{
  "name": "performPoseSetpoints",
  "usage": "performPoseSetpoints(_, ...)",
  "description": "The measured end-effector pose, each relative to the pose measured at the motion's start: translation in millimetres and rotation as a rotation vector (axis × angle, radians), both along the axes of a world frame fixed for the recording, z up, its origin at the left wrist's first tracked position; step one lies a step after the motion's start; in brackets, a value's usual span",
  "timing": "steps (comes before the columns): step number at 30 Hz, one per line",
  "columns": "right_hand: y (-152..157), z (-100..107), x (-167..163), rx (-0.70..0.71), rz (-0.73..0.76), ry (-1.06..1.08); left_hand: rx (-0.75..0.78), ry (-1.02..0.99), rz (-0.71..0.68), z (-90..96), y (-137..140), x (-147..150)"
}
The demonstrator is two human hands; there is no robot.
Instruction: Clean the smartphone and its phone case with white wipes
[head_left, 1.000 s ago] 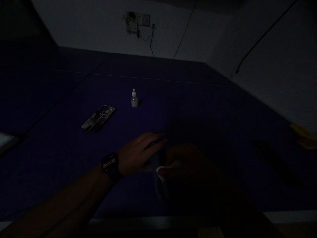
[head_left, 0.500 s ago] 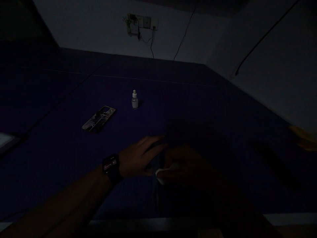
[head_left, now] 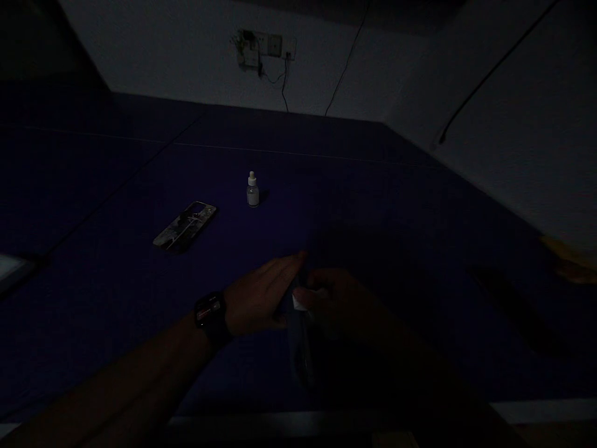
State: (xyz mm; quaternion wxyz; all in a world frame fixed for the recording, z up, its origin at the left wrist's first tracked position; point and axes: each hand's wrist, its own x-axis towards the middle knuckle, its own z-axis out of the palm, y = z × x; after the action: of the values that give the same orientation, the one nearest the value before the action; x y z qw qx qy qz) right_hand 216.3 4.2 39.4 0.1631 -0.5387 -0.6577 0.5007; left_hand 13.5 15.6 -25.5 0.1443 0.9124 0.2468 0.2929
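A dark, flat phone (head_left: pixel 301 354) is tilted up on its edge between my hands; the dim light hides most of its detail. My left hand (head_left: pixel 261 297), with a black watch (head_left: pixel 209 311) on the wrist, is closed around its far part, fingers on top and thumb lower. Pressed to the phone's face, my right hand (head_left: pixel 338 302) pinches a small white wipe (head_left: pixel 299 303). Beyond my hands, a patterned phone case (head_left: pixel 185 228) lies flat on the blue tabletop (head_left: pixel 289 224). To the right of the case stands a small dropper bottle (head_left: pixel 252 191) with a white cap.
Along the back wall are sockets (head_left: pixel 268 45) with plugs and hanging cables. A pale device (head_left: pixel 12 269) sits at the left edge. On the right lie a long dark object (head_left: pixel 508 305) and something yellow (head_left: pixel 566 255) by the wall. The table's pale front edge (head_left: pixel 242 426) runs below my arms.
My right hand has slid the wipe up and away from me along the phone. The fingers of my left hand have drawn closer together, and the phone's near end shows more.
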Motion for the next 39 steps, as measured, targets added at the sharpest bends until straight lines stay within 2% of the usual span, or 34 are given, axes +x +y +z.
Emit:
performPoseSetpoints(3, -1, -2, -1, -0.041, 0.053, 0.017, -0.049, -0.028, 0.032, 0.3, -2, 1)
performPoseSetpoints(6, 1, -7, -3, -0.010, 0.068, 0.034, -0.147, -0.044, 0.067, 1.4, -5, 4)
performPoseSetpoints(9, 3, -12, -5, 0.032, 0.067, 0.027, -0.224, -0.055, 0.064, 2.2, -7, 6)
performPoseSetpoints(13, 7, -13, -6, 0.008, 0.078, 0.025, -0.261, -0.091, 0.042, 0.0, -6, 7)
performPoseSetpoints(19, 15, -15, -6, 0.048, -0.024, -0.001, -0.355, -0.086, 0.059, 3.8, -9, 11)
performPoseSetpoints(29, 16, -11, -6, -0.017, -0.032, -0.069, -0.377, -0.021, 0.105, 2.9, -9, 16)
performPoseSetpoints(33, 16, -8, -9, 0.011, -0.061, -0.134, -0.404, -0.024, 0.121, 3.1, -11, 16)
performPoseSetpoints(39, 19, -4, -12, 0.077, -0.100, -0.193, -0.453, -0.052, 0.045, 4.5, -12, 12)
